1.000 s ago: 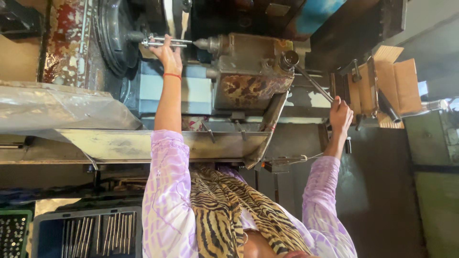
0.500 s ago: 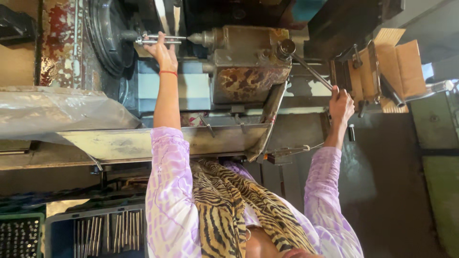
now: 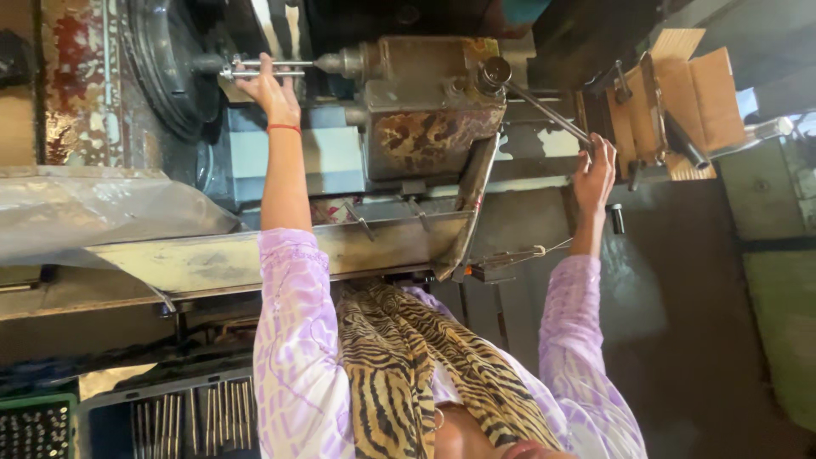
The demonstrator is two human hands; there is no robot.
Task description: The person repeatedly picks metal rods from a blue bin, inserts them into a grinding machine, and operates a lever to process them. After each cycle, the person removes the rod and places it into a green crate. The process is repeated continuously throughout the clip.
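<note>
Two hands are out ahead of me, one on each end of the job. Nearest, my striped scarf hangs between my lilac sleeves, and down to the left sits a tray of thin steel rods. Past that runs the long metal trough along the front of the machine. Over it, my left hand is closed around a slim metal rod, which lies level between the dark round chuck and the pointed centre sticking out of the rusty tailstock. My right hand is clenched on the end of the long lever that slants from the top of the tailstock. Beyond it stands an open cardboard box. I judge this to be the seating step: the rod is steadied in line while the lever governs the tailstock. Whether the point touches the rod's end I cannot tell. The next move calls for keeping the rod straight and my fingers clear of the chuck.
</note>
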